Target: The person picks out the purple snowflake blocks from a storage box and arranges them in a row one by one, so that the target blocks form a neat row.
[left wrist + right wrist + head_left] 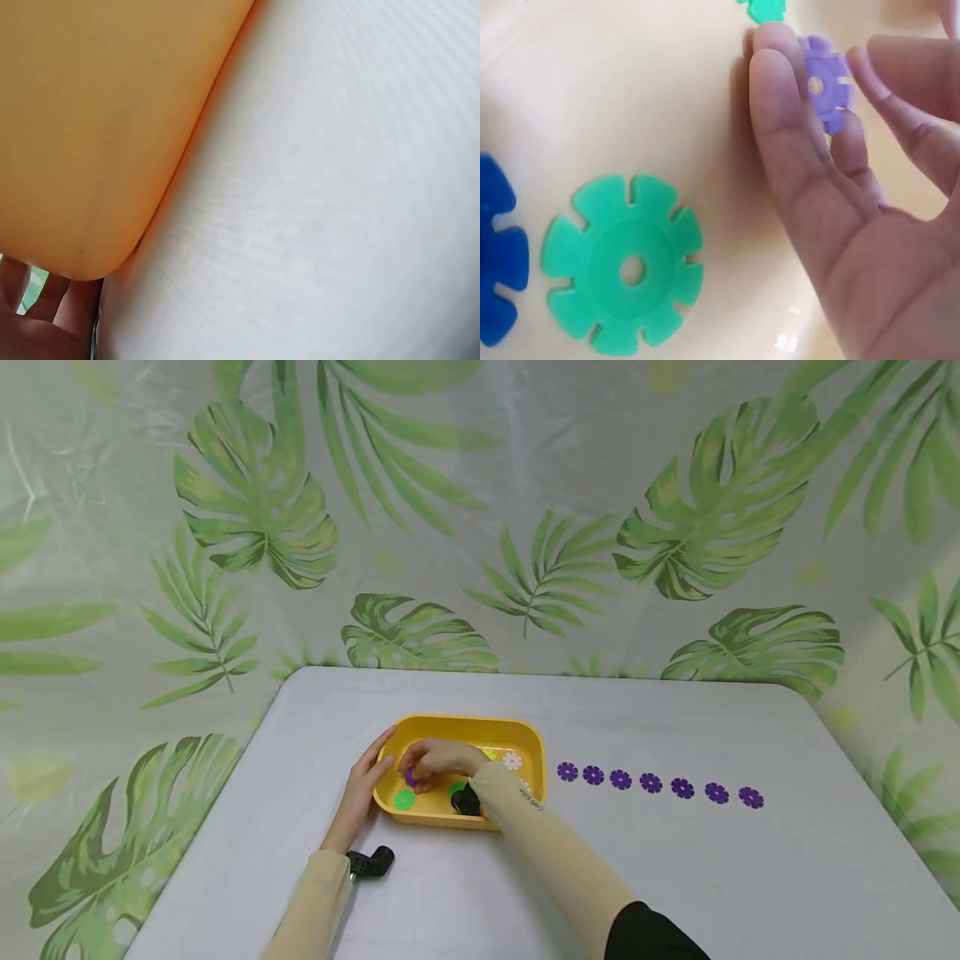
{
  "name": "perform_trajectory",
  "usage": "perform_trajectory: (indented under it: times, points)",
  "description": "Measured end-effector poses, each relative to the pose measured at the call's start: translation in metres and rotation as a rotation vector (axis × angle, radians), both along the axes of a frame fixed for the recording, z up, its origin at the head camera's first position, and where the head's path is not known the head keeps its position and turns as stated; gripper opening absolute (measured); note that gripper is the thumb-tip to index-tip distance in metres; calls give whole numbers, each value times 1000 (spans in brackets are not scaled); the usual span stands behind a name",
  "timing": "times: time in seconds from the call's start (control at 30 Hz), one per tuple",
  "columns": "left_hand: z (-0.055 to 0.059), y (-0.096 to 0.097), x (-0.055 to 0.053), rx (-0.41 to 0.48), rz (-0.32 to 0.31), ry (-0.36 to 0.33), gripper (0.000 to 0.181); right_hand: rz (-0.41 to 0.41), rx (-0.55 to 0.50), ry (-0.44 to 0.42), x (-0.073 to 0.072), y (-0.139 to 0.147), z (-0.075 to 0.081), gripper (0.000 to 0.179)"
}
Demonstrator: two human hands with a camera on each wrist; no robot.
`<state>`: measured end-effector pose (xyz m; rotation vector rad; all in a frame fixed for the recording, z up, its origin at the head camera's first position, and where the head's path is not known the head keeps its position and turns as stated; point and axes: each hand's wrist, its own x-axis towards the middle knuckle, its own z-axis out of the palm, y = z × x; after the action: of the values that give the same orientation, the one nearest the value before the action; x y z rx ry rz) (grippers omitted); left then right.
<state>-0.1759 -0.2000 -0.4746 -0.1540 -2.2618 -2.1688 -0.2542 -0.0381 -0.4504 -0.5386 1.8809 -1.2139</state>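
My right hand (442,758) is inside the yellow tray (467,719), holding a purple notched flower-shaped disc (835,94) between thumb and fingers; the disc partly hides behind the fingers. At the tray's left end, my left hand (356,802) grips the rim, thumb over the edge and fingers along the outside. The left wrist view shows only some of its fingers (49,319) by the tray's corner. A green disc (403,800) and a white disc (512,761) lie in the tray. Close below the right hand are another green disc (604,270) and part of a blue disc (502,255).
Right of the tray, several purple discs (650,783) form a row on the white table (675,877). A leaf-patterned sheet (540,460) rises behind the table. Each wrist wears a black camera (372,862).
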Motion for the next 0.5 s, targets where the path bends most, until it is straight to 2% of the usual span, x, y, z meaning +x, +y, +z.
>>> perform_trajectory:
  times: [0.2,0.3,0.4,0.43,0.5]
  points:
    - [-1,2,-2,4,0,-5,47,-29,28,104,-4,11,3,17]
    - [-13,0,-6,-5,12,8,47,-23,6,123,-8,23,8,19]
    - [-20,-3,-8,-10,25,9,46,8,-23,110,-13,40,15,22]
    - [-20,-3,-8,-6,24,12,46,15,-39,103,-14,47,17,23]
    - [-13,-1,-5,6,18,-1,47,32,-68,100,-15,64,23,24]
